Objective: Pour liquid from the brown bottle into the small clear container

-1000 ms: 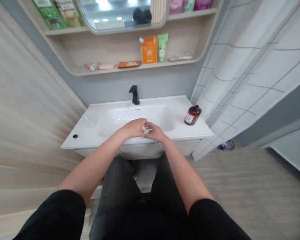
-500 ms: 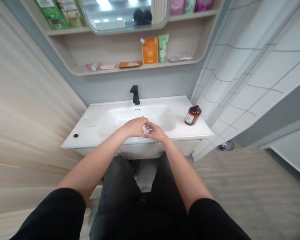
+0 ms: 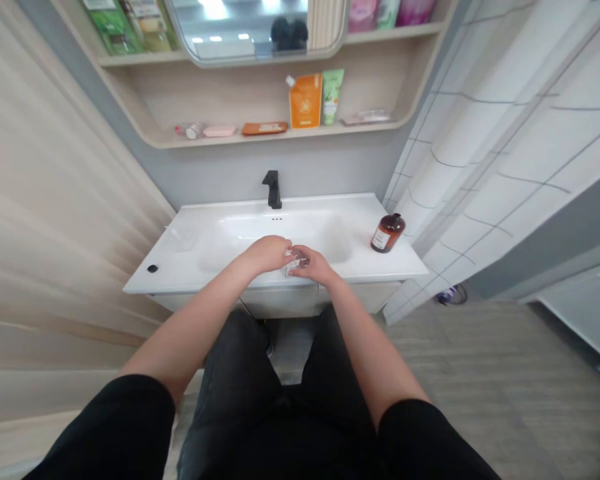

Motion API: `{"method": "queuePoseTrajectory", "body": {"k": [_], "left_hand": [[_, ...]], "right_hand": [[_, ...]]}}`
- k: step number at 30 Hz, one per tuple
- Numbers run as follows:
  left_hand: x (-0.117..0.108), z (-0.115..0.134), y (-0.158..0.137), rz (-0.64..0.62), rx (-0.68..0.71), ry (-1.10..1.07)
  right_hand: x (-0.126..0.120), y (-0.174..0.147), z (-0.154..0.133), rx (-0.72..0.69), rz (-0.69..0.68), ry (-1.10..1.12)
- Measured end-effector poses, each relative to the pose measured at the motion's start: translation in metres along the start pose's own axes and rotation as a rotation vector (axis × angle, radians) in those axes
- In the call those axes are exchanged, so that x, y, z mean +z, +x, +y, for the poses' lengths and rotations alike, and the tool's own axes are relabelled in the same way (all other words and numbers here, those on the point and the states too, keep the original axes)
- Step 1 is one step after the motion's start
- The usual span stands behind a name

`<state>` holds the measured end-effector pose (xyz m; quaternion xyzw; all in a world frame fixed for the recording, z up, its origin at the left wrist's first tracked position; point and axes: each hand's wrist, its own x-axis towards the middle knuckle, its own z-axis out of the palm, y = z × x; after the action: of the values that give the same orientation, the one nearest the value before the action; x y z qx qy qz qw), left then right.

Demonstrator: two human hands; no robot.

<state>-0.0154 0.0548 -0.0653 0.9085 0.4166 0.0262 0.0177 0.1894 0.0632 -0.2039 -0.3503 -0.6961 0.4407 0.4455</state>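
Note:
Above the front edge of the white washbasin (image 3: 360,267), my two hands meet around a small, clear, shiny object (image 3: 299,259) with whitish parts. It looks like clear plastic, but its exact kind is too small and partly covered to make out. My right hand (image 3: 316,265) is closed, curled round it from the right with thumb and fingers. My left hand (image 3: 271,253) comes from the left, its fingertips pinched at the object's left side. Behind the hands stands the black faucet (image 3: 273,190).
A brown bottle (image 3: 388,233) stands on the counter's right end. At the left lie a small black piece (image 3: 153,269) and a clear dish (image 3: 183,240). Above, a wall shelf (image 3: 165,143) carries an orange pouch (image 3: 305,101), a green tube (image 3: 333,97) and several small items.
The clear object has turned slightly between my hands, and less of its whitish part shows. My fingers have shifted a little on it. The view has moved slightly.

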Motion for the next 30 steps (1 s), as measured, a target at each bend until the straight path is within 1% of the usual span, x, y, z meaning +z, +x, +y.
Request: {"method": "queuePoseTrajectory", "body": {"k": [2, 4, 6, 7, 9, 11, 12, 15, 17, 18, 20, 21, 23, 25, 26, 28, 30], "left_hand": [[-0.001, -0.003, -0.005, -0.031, -0.007, 0.02], [-0.001, -0.007, -0.012, -0.031, 0.081, -0.023], [0.004, -0.012, -0.02, 0.027, 0.173, -0.116], [0.01, -0.014, -0.025, 0.082, 0.186, -0.183], [0.028, -0.018, -0.036, 0.238, 0.124, -0.364], [0.052, -0.021, -0.046, 0.38, -0.005, -0.615], [0.065, -0.022, -0.05, 0.416, -0.064, -0.759], [0.099, -0.023, -0.061, 0.456, -0.193, -1.129], [0.111, -0.025, -0.068, 0.522, -0.251, -1.25], [0.114, -0.029, -0.073, 0.56, -0.272, -1.265], [0.115, -0.044, -0.084, 0.644, -0.329, -1.225], [0.114, -0.055, -0.092, 0.705, -0.387, -1.176], [0.11, -0.085, -0.112, 0.885, -0.584, -1.031], [0.107, -0.12, -0.138, 1.085, -0.849, -0.843], [0.107, -0.137, -0.152, 1.154, -0.953, -0.754], [0.106, -0.167, -0.178, 1.186, -1.096, -0.598], [0.105, -0.189, -0.196, 1.141, -1.131, -0.438]], "right_hand": [[0.0, 0.0, 0.0, -0.004, -0.032, 0.013], [-0.001, -0.002, -0.002, -0.013, -0.085, 0.013], [-0.001, -0.004, -0.003, -0.018, -0.11, -0.002], [-0.001, -0.005, -0.003, -0.014, -0.102, -0.014], [0.0, -0.006, -0.002, 0.004, -0.062, -0.033], [0.004, -0.004, 0.0, 0.018, -0.05, -0.013], [0.007, -0.002, 0.002, 0.02, -0.062, 0.017], [0.025, 0.004, 0.004, 0.008, -0.119, 0.105], [0.041, 0.006, 0.0, -0.007, -0.124, 0.097], [0.049, 0.006, -0.003, -0.017, -0.118, 0.072], [0.06, 0.003, -0.01, -0.033, -0.09, 0.005], [0.063, 0.0, -0.013, -0.035, -0.056, -0.031], [0.057, -0.008, -0.017, -0.026, 0.052, -0.095], [0.039, -0.018, -0.018, -0.006, 0.217, -0.151], [0.025, -0.024, -0.017, 0.006, 0.323, -0.182], [-0.008, -0.039, -0.015, 0.033, 0.581, -0.281], [-0.044, -0.057, -0.012, 0.068, 0.855, -0.403]]}}
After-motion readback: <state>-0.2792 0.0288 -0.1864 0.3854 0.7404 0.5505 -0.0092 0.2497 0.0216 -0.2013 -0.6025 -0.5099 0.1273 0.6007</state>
